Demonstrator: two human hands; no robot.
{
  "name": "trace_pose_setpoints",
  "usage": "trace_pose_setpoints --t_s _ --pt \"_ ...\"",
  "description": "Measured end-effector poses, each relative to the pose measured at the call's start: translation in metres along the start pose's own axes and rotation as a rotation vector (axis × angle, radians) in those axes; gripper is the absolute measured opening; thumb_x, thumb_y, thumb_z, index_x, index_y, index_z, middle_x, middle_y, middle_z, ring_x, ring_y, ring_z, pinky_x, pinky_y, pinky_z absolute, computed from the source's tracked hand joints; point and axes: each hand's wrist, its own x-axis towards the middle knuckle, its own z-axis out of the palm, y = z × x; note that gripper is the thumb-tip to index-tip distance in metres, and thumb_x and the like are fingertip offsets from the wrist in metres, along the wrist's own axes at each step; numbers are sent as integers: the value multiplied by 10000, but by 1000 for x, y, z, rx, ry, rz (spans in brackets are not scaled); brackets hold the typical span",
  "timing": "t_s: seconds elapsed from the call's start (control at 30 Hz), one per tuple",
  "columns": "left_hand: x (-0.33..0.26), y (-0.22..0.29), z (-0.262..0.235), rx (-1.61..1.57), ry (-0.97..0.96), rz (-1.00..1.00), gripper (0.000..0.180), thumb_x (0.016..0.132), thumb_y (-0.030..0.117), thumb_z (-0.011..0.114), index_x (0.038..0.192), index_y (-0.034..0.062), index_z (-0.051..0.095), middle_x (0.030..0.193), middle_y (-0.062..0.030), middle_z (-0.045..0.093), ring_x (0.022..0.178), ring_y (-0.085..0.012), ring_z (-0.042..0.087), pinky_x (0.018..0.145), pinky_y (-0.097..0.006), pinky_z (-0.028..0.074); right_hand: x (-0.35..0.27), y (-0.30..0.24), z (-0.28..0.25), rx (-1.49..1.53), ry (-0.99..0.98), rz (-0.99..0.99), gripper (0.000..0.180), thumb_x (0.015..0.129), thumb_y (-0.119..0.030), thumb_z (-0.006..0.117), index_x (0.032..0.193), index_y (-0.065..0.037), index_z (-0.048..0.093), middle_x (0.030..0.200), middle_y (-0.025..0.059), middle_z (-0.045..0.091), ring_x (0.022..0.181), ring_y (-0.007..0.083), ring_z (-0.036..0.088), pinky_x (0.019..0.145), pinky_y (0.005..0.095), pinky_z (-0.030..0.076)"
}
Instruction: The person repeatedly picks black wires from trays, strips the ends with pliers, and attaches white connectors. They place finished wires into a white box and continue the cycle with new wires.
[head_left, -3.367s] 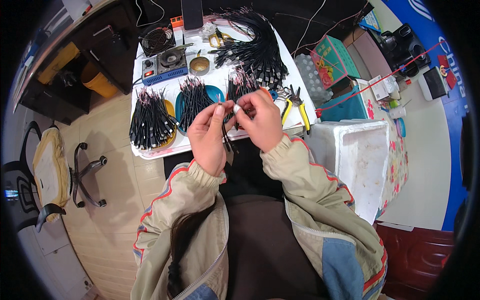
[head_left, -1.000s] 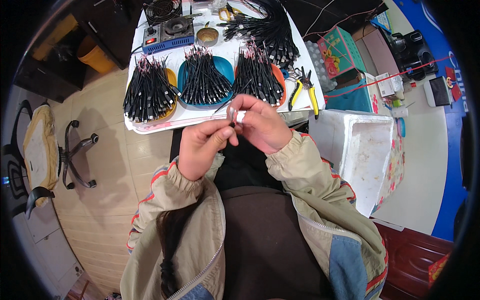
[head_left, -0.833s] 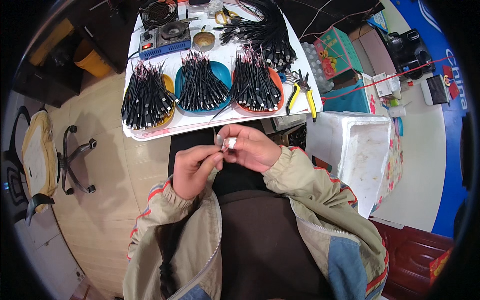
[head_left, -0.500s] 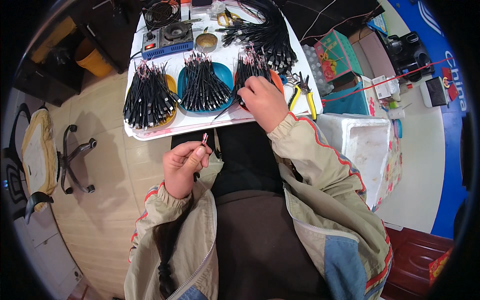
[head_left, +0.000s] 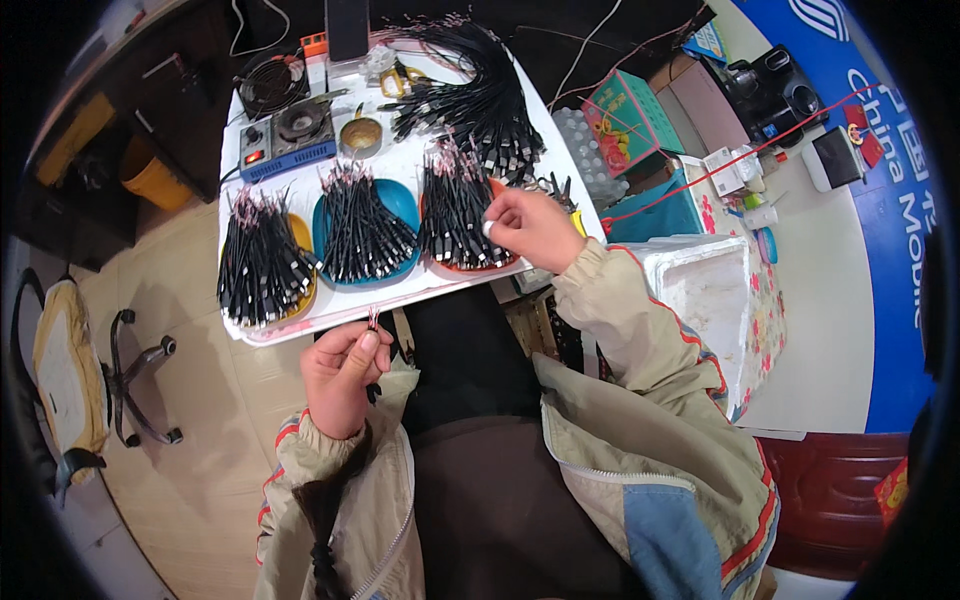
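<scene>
My left hand (head_left: pixel 345 372) pinches a short black cable upright near the table's front edge. Its thin stripped wire ends (head_left: pixel 373 318) stick up above the thumb and finger. Over the right edge of the orange bowl (head_left: pixel 468 268), my right hand (head_left: pixel 537 230) is closed, with a small white spot at the thumb tip. What it holds, if anything, is hidden. Next to its fingers, a heap of black cables (head_left: pixel 455 205) with metal plugs and pinkish wire ends fills that bowl. Similar cable heaps lie in the blue bowl (head_left: pixel 408 262) and the yellow bowl (head_left: pixel 303 232).
Behind the bowls are a blue soldering-type control unit (head_left: pixel 288 150), a small metal pot (head_left: pixel 361 136) and a large cable bundle (head_left: pixel 470 80). Cutters lie partly hidden behind my right hand. A white foam box (head_left: pixel 700 285) stands right of the table, an office chair (head_left: pixel 130 380) left.
The view has shifted, so the table sits further left and lower. My right hand has drawn off the cable heap to the bowl's right side. My left hand keeps its cable.
</scene>
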Motion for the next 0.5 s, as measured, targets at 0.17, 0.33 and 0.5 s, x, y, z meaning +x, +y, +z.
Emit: trace_pose_setpoints --t_s 0.17,0.33,0.5 --pt "14 -3 0 -1 -18 -19 167 947 112 544 962 -35 622 678 -33 570 518 -33 354 473 -193 253 42 48 -23 7 24 9 228 778 -211 706 805 3 634 746 101 662 639 164 634 605 312 502" --pt "22 -7 -5 -8 17 -35 162 950 119 542 961 -22 621 692 -25 570 515 -35 358 472 -188 250 134 117 -89 -464 327 409 331 695 -323 710 804 -11 723 757 166 688 745 289 683 714 382 529" --pt "23 -8 -8 -17 27 -20 164 951 123 547 971 -21 623 697 -26 571 513 -35 356 466 -189 249 174 166 -90 -589 192 513 534 670 -401 751 964 39 683 1015 226 666 947 347 650 832 392 519"
